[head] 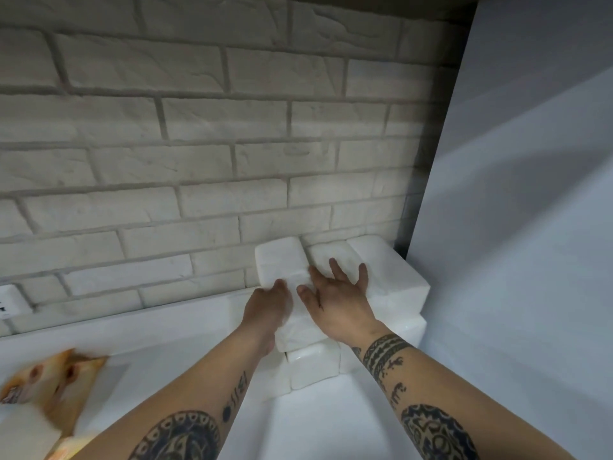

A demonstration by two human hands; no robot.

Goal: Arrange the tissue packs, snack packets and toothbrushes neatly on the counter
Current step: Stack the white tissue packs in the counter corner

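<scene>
Tissue packs (391, 293): white, stacked in layers in the tabletop corner, brick wall (199, 161) at 12 o'clock, side panel (514, 260) at 3 o'clock.
Left hand (270, 307): I rest it on the near left edge of the upper left pack (278, 260); the fingers are hidden behind the hand, so I cannot tell how tightly it grips.
Right hand (338, 303): fingers spread and straight, palm flat on the middle pack (323, 254); it holds nothing.
Snack packets (56, 380): orange, blurred, at 8 o'clock from the stack, well apart from it.
Toothbrushes: none in view.
Tabletop (331, 419): white, bare at 6 o'clock of the stack.
Risk, overhang: the upper left pack juts toward me past the packs below; uneven pressure would likely tip it off the front.
Risk, slip: the wrapping looks smooth, so a sideways push could shear the top layer toward 9 o'clock, where nothing backs it.
Risk, gap: a dark slit separates the two upper packs; squeezing it shut could skew the row.
</scene>
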